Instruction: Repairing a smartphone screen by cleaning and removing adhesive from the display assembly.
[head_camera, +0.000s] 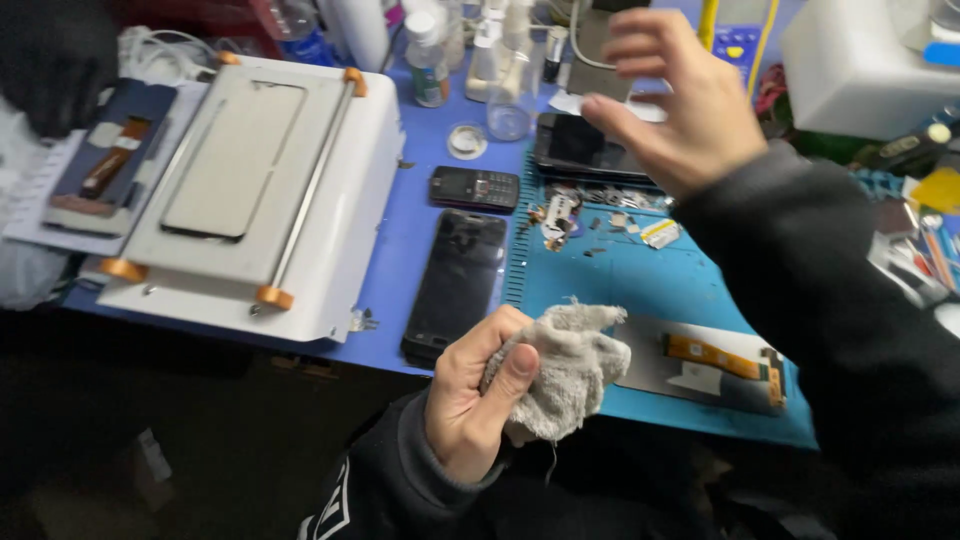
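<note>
The left hand (470, 400) is low at the near edge of the counter (420, 210), its grip clamped on a crumpled grey cloth (565, 370), with the thumb pressed across the front of the wad and the fingers wrapped behind it. The cloth hangs just over the near edge of a blue work mat (640, 280), beside a detached screen panel (700, 370) that lies face down on the mat with an orange flex strip along its top. The right hand (675, 100) is raised above the far part of the mat, its grip apart, fingers spread and slightly curled, holding nothing; under it lies a dark phone (580, 150) flat on the counter. Between the hands, small screws and metal scraps (600, 215) are scattered over the mat. Left of the mat a black phone (455, 280) lies lengthwise on the blue counter, and a small keypad phone (474, 188) lies just beyond it. Farther left stands a white flat-topped machine (270, 190) with orange knobs and a glass panel resting on its plate. Several small bottles (470, 60) stand at the far edge.
</note>
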